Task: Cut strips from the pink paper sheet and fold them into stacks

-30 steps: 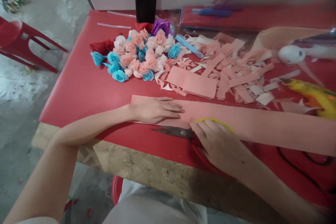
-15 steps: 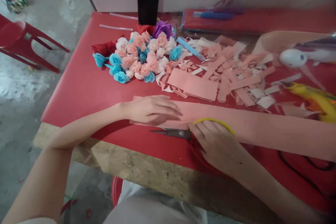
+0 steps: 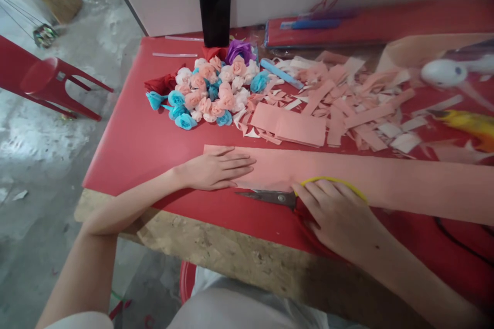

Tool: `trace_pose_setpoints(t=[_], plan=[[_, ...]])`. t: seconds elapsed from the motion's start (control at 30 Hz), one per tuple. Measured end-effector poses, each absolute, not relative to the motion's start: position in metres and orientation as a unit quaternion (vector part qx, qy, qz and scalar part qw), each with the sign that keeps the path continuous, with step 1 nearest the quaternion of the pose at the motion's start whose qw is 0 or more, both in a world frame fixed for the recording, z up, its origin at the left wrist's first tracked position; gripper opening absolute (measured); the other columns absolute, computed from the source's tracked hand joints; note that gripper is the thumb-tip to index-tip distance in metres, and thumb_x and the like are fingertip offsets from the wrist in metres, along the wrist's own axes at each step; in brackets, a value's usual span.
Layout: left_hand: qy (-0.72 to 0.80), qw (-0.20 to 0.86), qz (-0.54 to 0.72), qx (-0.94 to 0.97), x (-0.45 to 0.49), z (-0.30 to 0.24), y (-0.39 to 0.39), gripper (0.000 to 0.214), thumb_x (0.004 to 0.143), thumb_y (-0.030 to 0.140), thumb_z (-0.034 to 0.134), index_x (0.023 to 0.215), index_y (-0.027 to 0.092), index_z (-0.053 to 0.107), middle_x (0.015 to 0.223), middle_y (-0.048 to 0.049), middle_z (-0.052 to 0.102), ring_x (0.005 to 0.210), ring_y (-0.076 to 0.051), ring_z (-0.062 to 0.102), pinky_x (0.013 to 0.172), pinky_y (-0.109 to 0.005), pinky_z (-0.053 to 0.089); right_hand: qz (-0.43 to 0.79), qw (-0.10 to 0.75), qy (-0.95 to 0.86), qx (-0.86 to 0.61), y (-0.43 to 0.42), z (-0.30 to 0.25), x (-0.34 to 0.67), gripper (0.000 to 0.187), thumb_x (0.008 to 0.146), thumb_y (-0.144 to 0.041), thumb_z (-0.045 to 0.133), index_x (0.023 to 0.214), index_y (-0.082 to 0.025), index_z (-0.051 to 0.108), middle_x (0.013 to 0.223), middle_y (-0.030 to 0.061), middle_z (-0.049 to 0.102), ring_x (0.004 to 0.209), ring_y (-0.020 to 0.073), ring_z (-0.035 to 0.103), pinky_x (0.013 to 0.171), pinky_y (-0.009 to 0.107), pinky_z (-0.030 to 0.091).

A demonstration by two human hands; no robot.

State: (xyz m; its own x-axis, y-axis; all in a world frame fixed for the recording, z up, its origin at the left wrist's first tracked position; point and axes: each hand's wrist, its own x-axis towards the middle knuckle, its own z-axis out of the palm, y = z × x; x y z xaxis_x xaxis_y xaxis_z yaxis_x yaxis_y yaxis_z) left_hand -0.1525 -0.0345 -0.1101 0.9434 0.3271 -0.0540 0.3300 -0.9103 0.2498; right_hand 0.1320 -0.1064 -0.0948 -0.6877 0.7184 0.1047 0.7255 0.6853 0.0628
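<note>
A long strip of pink crepe paper (image 3: 370,177) runs across the table's near side and out past the right edge of the view. My left hand (image 3: 218,168) lies flat over its left end, fingers outstretched and pointing right. In my right hand (image 3: 335,211) is a pair of scissors (image 3: 276,198) with a yellow and red handle. Their dark blades look closed and point left, alongside the strip's near edge. Beyond the strip, folded pink paper pieces (image 3: 291,126) lie by a heap of pink and white scraps (image 3: 358,95).
Pink, white and blue paper flowers (image 3: 208,92) cluster at the back, with a purple flower (image 3: 240,52) behind. A yellow glue gun (image 3: 471,126) and a white object (image 3: 443,73) lie at right. The table's bare board edge (image 3: 216,241) faces me. A red stool (image 3: 57,77) stands left.
My left hand has slid left toward the strip's end, its fingers now flatter and more spread. The scissors stay in my right hand near the strip's edge. The whole view has shifted slightly.
</note>
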Motion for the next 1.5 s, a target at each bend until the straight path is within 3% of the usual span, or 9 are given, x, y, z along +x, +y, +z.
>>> trace_pose_setpoints(t=[0.63, 0.97, 1.23, 1.37, 1.5], plan=[[0.176, 0.149, -0.006, 0.973, -0.152, -0.112, -0.034, 0.049, 0.098, 0.038, 0.024, 0.140, 0.014, 0.033, 0.145, -0.0095, 0.036, 0.139, -0.017, 0.024, 0.116, -0.039, 0.011, -0.030, 0.024, -0.914, -0.404, -0.103, -0.095, 0.114, 0.035, 0.065, -0.016, 0.053, 0.099, -0.011, 0.061, 0.087, 0.0104, 0.066, 0.080, 0.0250, 0.054, 0.072, 0.034, 0.037], [0.158, 0.191, -0.018, 0.969, -0.155, -0.104, -0.030, 0.057, 0.097, 0.043, 0.011, 0.141, 0.012, 0.030, 0.147, -0.0103, 0.033, 0.141, -0.017, 0.019, 0.116, -0.040, 0.007, -0.018, 0.095, -0.934, -0.343, -0.099, -0.105, 0.121, 0.030, 0.074, -0.015, 0.047, 0.099, -0.008, 0.061, 0.080, 0.0109, 0.064, 0.078, 0.0217, 0.053, 0.073, 0.034, 0.041], [0.155, 0.217, -0.023, 0.964, -0.154, -0.101, -0.028, 0.057, 0.097, 0.043, 0.010, 0.140, 0.012, 0.031, 0.147, -0.0107, 0.032, 0.140, -0.017, 0.019, 0.116, -0.040, 0.007, -0.066, 0.098, -0.938, -0.325, -0.103, -0.104, 0.121, 0.026, 0.080, -0.011, 0.044, 0.096, -0.010, 0.064, 0.076, 0.0089, 0.063, 0.076, 0.0193, 0.052, 0.076, 0.032, 0.039], [0.154, 0.236, -0.011, 0.959, -0.155, -0.101, -0.028, 0.061, 0.097, 0.044, 0.007, 0.140, 0.010, 0.033, 0.147, -0.0116, 0.032, 0.140, -0.019, 0.021, 0.116, -0.041, 0.007, -0.105, 0.085, -0.938, -0.319, -0.106, -0.102, 0.119, 0.027, 0.082, -0.006, 0.040, 0.092, -0.010, 0.064, 0.071, 0.0077, 0.062, 0.071, 0.0190, 0.049, 0.072, 0.031, 0.037], [0.166, 0.274, -0.005, 0.947, -0.156, -0.100, -0.027, 0.060, 0.096, 0.043, 0.006, 0.140, 0.010, 0.032, 0.148, -0.0108, 0.030, 0.141, -0.018, 0.018, 0.116, -0.040, 0.006, -0.131, 0.024, -0.921, -0.365, -0.114, -0.103, 0.116, 0.033, 0.079, -0.007, 0.039, 0.102, -0.006, 0.062, 0.079, 0.0117, 0.062, 0.073, 0.0222, 0.049, 0.068, 0.034, 0.036]])
